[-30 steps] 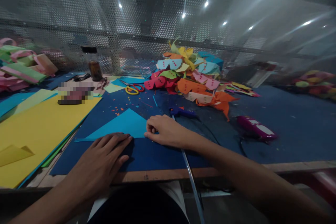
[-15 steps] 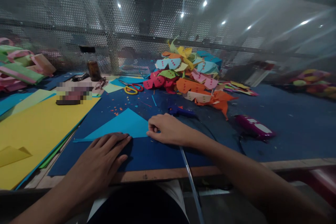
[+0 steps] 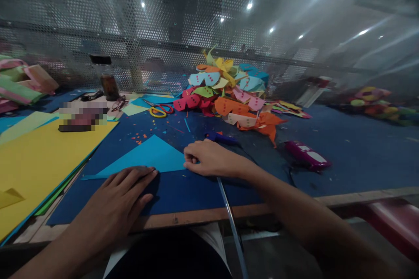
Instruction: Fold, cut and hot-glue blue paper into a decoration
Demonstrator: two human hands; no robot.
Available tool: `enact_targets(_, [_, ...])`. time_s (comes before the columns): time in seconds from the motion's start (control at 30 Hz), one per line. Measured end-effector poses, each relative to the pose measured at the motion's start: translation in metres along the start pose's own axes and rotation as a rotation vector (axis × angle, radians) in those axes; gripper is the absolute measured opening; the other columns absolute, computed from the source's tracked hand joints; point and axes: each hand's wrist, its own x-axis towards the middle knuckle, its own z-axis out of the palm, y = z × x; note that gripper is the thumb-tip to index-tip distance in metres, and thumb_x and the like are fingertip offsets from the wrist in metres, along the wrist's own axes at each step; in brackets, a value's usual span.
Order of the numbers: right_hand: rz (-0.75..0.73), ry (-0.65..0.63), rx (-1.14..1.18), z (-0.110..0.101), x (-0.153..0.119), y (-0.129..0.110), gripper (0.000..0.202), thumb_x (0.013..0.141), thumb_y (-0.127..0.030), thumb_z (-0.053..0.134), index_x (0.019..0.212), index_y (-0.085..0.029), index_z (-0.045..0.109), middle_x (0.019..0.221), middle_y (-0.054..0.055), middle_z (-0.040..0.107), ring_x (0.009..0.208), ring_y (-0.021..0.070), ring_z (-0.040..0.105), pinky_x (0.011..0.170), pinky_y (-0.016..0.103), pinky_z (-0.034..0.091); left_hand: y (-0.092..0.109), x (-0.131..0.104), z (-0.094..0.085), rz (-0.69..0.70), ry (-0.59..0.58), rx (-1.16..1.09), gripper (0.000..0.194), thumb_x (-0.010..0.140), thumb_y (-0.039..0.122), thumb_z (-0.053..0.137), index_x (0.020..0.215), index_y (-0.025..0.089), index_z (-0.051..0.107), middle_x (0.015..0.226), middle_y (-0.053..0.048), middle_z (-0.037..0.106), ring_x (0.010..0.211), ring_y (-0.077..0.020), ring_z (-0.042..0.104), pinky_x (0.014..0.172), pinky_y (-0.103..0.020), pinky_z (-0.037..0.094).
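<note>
A bright blue sheet of paper (image 3: 147, 157), folded into a triangle, lies on the dark blue mat. My left hand (image 3: 127, 189) rests flat along its lower edge, fingers stretched out. At the paper's right corner my right hand (image 3: 206, 157) is curled closed, thumb and fingers pinched at the corner. From beneath the right wrist a long clear stick (image 3: 229, 213) runs down past the table edge. Just behind that hand lies a dark blue glue gun (image 3: 221, 138).
Colourful folded paper pieces (image 3: 229, 96) are heaped at the back. Scissors (image 3: 158, 111) with yellow and red handles lie left of them. Yellow sheets (image 3: 59, 157) are stacked at left, a jar (image 3: 109, 80) behind. A purple case (image 3: 307, 155) lies at right.
The view has shifted slightly to the right, so the table things appear further left. Both hands stay at the same places on the folded blue paper.
</note>
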Motion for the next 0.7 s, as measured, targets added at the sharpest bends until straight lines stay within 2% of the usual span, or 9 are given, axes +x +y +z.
enact_targets(0.7, [0.018,-0.043,0.037,-0.0027,-0.0058,0.0064,0.022,0.096,-0.032,0.061,0.079,-0.018,0.060,0.091,0.003,0.070,0.082,0.0163,0.058,0.071,0.027,0.031,-0.0015,-0.0002,0.0027,0.017,0.030,-0.007,0.039,0.103,0.037,0.046,0.139,0.024,0.056,0.131,-0.006,0.068,0.115,-0.0253,0.061,0.092,-0.040,0.050])
